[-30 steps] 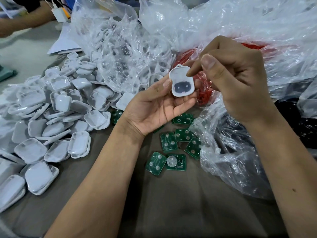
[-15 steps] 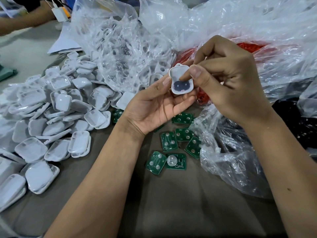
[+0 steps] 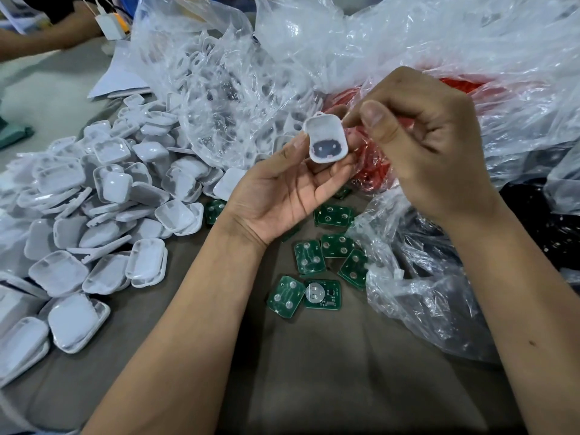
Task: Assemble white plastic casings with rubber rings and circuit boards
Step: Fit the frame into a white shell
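Left hand [image 3: 282, 196] at frame centre, palm up, thumb and fingertips clamped on the edges of a small white rounded-square plastic casing [image 3: 327, 140], hollow side toward the camera, a dark patch showing in its lower half and a small loop at its top edge. Right hand [image 3: 430, 152] just right of the casing, fingers curled tight, thumb tip pointing at the casing's upper right corner; impossible to tell whether anything sits pinched between thumb and forefinger. Directly behind both hands, a mass of thin red rubber rings [image 3: 373, 174] inside a crumpled clear plastic bag [image 3: 439, 51] filling the upper right of the frame. Another clear bag [image 3: 219, 98] at upper centre, holding more white casings. Below the left wrist, around lower centre, a scatter of small green square circuit boards [image 3: 309, 257] lying flat on a grey-brown cloth work surface [image 3: 314, 372], one board [image 3: 322, 294] showing a round silver disc. Across the left of the frame, a large loose heap of white casing halves [image 3: 103, 199], some nested, some tipped on edge. Far lower right, more crumpled clear plastic [image 3: 423, 293] over something dark. Upper left corner, another person's forearm [image 3: 40, 39] resting on the table beside a white charger block [image 3: 108, 25].
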`<act>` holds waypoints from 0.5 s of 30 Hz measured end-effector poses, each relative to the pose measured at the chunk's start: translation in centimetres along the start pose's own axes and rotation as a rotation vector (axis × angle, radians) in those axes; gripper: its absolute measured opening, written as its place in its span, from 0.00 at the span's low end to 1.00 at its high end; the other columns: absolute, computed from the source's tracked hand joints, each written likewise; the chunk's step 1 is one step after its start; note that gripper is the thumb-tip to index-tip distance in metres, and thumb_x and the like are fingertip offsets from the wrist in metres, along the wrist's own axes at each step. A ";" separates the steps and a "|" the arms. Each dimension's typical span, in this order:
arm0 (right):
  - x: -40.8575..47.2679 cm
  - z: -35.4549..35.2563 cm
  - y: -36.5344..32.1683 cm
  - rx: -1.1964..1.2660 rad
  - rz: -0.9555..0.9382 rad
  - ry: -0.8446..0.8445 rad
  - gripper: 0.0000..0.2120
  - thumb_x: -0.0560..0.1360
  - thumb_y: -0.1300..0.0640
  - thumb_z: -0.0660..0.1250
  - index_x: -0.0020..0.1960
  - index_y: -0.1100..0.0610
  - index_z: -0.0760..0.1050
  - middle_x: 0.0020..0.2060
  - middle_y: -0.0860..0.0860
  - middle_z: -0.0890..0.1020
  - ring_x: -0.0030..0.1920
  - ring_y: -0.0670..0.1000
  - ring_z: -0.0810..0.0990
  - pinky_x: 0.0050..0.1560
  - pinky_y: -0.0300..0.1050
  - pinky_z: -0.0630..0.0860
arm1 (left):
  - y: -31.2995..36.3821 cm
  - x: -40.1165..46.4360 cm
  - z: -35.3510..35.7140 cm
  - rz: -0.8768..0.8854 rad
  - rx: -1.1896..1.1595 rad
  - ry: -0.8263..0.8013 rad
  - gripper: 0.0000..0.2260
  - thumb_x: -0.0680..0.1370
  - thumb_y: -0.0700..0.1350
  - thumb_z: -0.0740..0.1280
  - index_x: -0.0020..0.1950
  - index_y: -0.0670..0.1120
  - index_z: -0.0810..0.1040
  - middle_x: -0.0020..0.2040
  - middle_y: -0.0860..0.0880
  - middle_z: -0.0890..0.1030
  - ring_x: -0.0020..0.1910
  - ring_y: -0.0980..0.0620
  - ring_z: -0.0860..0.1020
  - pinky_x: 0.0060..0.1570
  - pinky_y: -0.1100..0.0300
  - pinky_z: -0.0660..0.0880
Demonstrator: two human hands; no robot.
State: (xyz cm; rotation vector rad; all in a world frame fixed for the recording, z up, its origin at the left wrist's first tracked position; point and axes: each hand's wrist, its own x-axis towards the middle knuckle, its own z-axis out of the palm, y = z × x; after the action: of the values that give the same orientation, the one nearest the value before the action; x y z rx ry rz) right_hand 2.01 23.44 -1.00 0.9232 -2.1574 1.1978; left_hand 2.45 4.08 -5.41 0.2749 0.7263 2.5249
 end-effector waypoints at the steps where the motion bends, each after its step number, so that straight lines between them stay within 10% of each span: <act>1: 0.0 -0.1 0.1 0.007 0.020 0.005 0.12 0.85 0.56 0.65 0.49 0.60 0.83 0.38 0.52 0.82 0.38 0.45 0.79 0.39 0.42 0.73 | 0.0 0.1 0.0 0.035 -0.010 0.041 0.22 0.77 0.38 0.68 0.71 0.38 0.73 0.59 0.33 0.81 0.55 0.39 0.83 0.62 0.49 0.78; 7: -0.7 0.4 0.4 -0.013 0.129 -0.402 0.05 0.79 0.54 0.69 0.46 0.53 0.82 0.35 0.42 0.80 0.29 0.44 0.77 0.27 0.32 0.69 | 0.5 0.6 -0.2 0.238 -0.141 0.209 0.25 0.78 0.40 0.66 0.75 0.39 0.70 0.60 0.33 0.80 0.57 0.39 0.81 0.60 0.49 0.80; 12: -0.7 1.4 1.0 -0.335 0.228 -0.723 0.13 0.74 0.47 0.77 0.58 0.47 0.84 0.48 0.42 0.80 0.45 0.39 0.77 0.49 0.43 0.79 | 0.5 0.5 -0.1 0.267 -0.191 0.220 0.16 0.78 0.39 0.66 0.65 0.37 0.77 0.58 0.34 0.81 0.57 0.38 0.82 0.59 0.48 0.81; 15: -0.8 1.3 1.0 -0.364 0.256 -0.750 0.16 0.72 0.43 0.78 0.57 0.45 0.82 0.48 0.40 0.76 0.43 0.38 0.74 0.46 0.40 0.75 | 0.5 0.4 0.0 0.271 -0.191 0.230 0.14 0.79 0.39 0.65 0.64 0.37 0.78 0.58 0.34 0.81 0.56 0.38 0.82 0.59 0.48 0.81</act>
State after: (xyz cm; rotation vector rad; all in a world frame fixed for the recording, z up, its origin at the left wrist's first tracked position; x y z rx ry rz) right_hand 1.61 22.89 -2.72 1.0576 -3.0267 0.5444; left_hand 1.87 3.96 -5.17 0.0165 0.5560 2.8946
